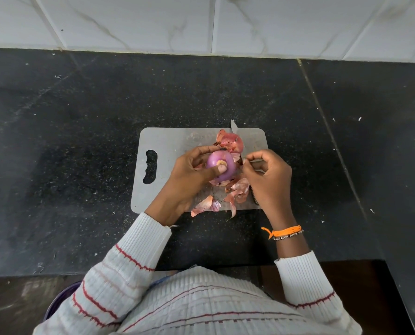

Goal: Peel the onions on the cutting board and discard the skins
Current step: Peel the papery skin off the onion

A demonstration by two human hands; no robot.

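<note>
A peeled purple onion (222, 166) is held just above the grey cutting board (167, 143). My left hand (189, 180) grips it, thumb pressed near its root end. My right hand (268, 177) is beside the onion on the right with fingers curled, the fingertips pinched together near a thin bit of skin; what they hold is too small to make out. Loose pink onion skins lie on the board behind the onion (230, 142) and in front of it (237, 189), with one piece (205, 205) at the board's near edge.
A knife blade tip (234, 126) sticks out past the board's far edge, mostly hidden under skins. The board sits on a black speckled counter (80, 141) against a white tiled wall (201, 22). A purple bin rim (61, 301) shows below the counter at the lower left.
</note>
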